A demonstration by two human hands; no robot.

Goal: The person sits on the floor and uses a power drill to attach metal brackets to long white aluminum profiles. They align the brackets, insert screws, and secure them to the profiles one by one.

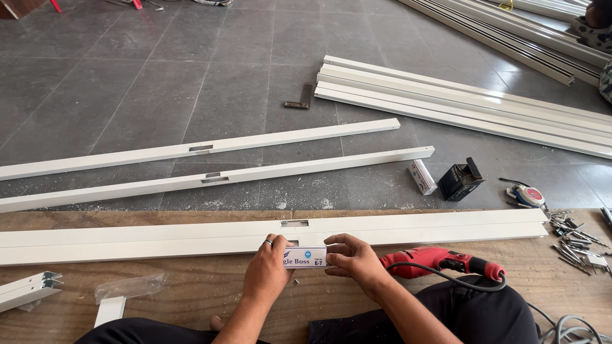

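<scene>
A small white cardboard box [306,257] with blue print is held between both my hands just above a wooden board [191,286]. My left hand [268,267], with a ring on one finger, grips its left end. My right hand [352,257] grips its right end. Directly behind the box lies a long white metal profile [159,237] with a rectangular cut-out [294,223] in its top face. A red power drill [440,262] lies on the board just right of my right hand, its grey cable [459,278] trailing over my leg.
Two more white profiles [191,150] [217,178] lie on the grey tiled floor, a stack of profiles [459,102] further back right. A small white box [422,176], an open black box [460,181], a tape measure [528,195], loose screws [574,242] and a try square [301,99] are nearby.
</scene>
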